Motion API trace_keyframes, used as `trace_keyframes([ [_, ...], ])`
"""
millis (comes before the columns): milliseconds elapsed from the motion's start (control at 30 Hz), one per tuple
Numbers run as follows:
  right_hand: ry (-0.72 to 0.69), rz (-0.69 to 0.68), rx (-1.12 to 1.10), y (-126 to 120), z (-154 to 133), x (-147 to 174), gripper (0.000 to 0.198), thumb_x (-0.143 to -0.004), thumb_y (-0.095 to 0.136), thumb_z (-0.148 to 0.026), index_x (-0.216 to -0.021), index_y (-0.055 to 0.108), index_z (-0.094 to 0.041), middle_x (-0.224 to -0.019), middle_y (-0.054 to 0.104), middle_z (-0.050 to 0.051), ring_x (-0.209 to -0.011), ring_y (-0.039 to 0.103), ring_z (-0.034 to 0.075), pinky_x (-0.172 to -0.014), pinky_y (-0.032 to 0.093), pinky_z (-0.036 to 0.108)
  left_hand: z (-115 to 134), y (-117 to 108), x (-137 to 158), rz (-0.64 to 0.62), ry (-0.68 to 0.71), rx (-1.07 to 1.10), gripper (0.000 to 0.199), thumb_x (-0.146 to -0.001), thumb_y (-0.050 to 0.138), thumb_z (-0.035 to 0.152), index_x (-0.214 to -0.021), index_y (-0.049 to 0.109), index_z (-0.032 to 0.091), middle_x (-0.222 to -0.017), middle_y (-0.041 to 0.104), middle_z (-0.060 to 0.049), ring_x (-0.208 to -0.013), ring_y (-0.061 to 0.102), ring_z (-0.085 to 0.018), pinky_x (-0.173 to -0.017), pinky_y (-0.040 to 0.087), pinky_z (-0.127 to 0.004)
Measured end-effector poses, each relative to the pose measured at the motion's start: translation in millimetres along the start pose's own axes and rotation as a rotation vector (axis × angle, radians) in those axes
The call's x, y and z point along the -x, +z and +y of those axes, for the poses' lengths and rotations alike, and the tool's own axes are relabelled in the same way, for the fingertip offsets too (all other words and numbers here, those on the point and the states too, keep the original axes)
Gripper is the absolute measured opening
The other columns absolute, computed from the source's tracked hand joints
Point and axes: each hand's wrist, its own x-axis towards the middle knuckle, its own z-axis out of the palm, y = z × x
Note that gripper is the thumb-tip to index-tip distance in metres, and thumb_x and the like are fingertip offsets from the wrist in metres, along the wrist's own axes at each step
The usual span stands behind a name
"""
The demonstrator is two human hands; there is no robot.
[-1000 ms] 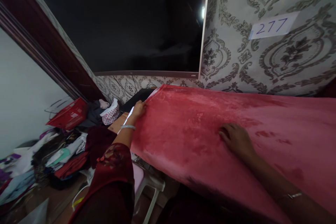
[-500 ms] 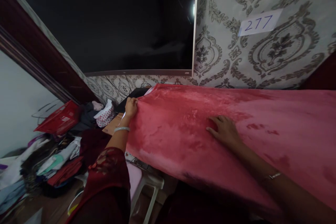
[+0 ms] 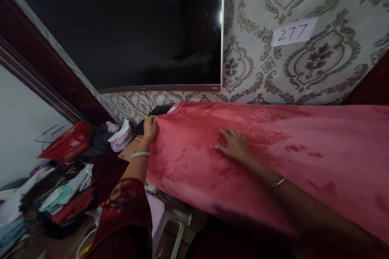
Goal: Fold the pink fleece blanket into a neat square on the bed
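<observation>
A pinkish-red plush cloth (image 3: 194,162) is spread over a long raised surface below the wall, with darker patches where its pile lies differently. At the cloth's far left corner, my left hand (image 3: 150,128) is closed on its edge. My right hand (image 3: 235,144) rests on the middle of the cloth, palm down, fingers apart, holding nothing. What lies under the cloth is hidden.
A large dark television (image 3: 130,32) hangs on the patterned wall (image 3: 261,68), beside a paper marked 277 (image 3: 294,32). On the left are a red basket (image 3: 69,143) and heaped clothes (image 3: 69,198). A plastic stool (image 3: 173,214) stands below the cloth's near edge.
My right hand has slid left across the cloth, towards my left hand. My left hand keeps its hold on the corner. The camera view has shifted slightly.
</observation>
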Motion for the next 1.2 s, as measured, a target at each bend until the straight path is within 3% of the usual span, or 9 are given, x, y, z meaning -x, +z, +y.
trace_keyframes([
  [100,0.021,-0.015,-0.014,5,-16,-5,0.065,-0.085,0.073,-0.055,-0.137,0.062,-0.018,-0.135,0.059,0.018,-0.12,0.051,0.034,-0.095,0.041,0.044,3,-5,0,0.003,0.014,-0.003,0.017,-0.087,0.048,0.014,-0.078,0.059,0.022,-0.086,0.057,-0.006,-0.094,0.058,-0.024,-0.095,0.051,-0.04],
  [267,-0.006,0.014,-0.056,24,-24,-9,0.017,-0.095,0.059,-0.028,-0.102,0.073,-0.02,-0.109,0.07,0.013,-0.105,0.056,0.028,-0.086,0.039,0.038,8,-9,0,-0.004,0.044,-0.014,0.017,-0.087,0.048,0.012,-0.079,0.06,0.022,-0.089,0.06,-0.007,-0.097,0.058,-0.025,-0.097,0.05,-0.04],
  [367,-0.017,0.036,-0.071,26,-21,-12,0.022,-0.097,0.05,-0.018,-0.09,0.07,-0.02,-0.099,0.071,0.011,-0.097,0.057,0.026,-0.081,0.038,0.036,7,-8,0,-0.006,0.05,-0.018,0.017,-0.087,0.048,0.011,-0.078,0.06,0.022,-0.09,0.06,-0.008,-0.097,0.059,-0.025,-0.097,0.05,-0.041],
  [700,-0.047,0.194,-0.163,6,-13,-8,0.029,-0.101,0.031,-0.02,-0.088,0.057,-0.022,-0.088,0.066,0.008,-0.082,0.058,0.021,-0.07,0.036,0.03,3,8,10,0.002,0.014,-0.038,0.017,-0.089,0.048,0.014,-0.082,0.061,0.022,-0.091,0.056,-0.008,-0.093,0.06,-0.025,-0.09,0.052,-0.041],
  [867,-0.066,0.088,-0.073,13,-2,-8,0.023,-0.101,0.039,-0.024,-0.095,0.061,-0.02,-0.085,0.07,0.009,-0.076,0.063,0.022,-0.065,0.036,0.029,5,11,15,-0.019,0.021,-0.051,0.016,-0.089,0.049,0.015,-0.082,0.062,0.022,-0.09,0.057,-0.008,-0.09,0.061,-0.025,-0.087,0.053,-0.04],
  [967,-0.085,0.105,-0.091,8,7,-9,0.025,-0.102,0.043,-0.032,-0.096,0.065,-0.022,-0.086,0.073,0.008,-0.075,0.067,0.022,-0.065,0.038,0.029,8,15,17,-0.018,0.033,-0.052,0.017,-0.09,0.048,0.015,-0.084,0.063,0.023,-0.092,0.057,-0.008,-0.092,0.061,-0.025,-0.088,0.053,-0.04],
  [1100,-0.234,0.065,-0.113,-6,16,-8,0.024,-0.1,0.054,-0.038,-0.091,0.069,-0.023,-0.091,0.075,0.007,-0.082,0.07,0.022,-0.068,0.041,0.028,14,25,15,0.022,0.049,-0.042,0.018,-0.091,0.046,0.015,-0.086,0.062,0.022,-0.099,0.059,-0.01,-0.107,0.058,-0.027,-0.098,0.049,-0.042],
  [1200,-0.269,-0.003,-0.055,-13,20,-4,0.02,-0.098,0.058,-0.037,-0.095,0.071,-0.021,-0.094,0.075,0.008,-0.087,0.071,0.024,-0.069,0.043,0.029,19,29,15,0.006,0.076,-0.016,0.019,-0.09,0.045,0.013,-0.085,0.061,0.022,-0.098,0.062,-0.01,-0.112,0.057,-0.026,-0.103,0.047,-0.042],
])
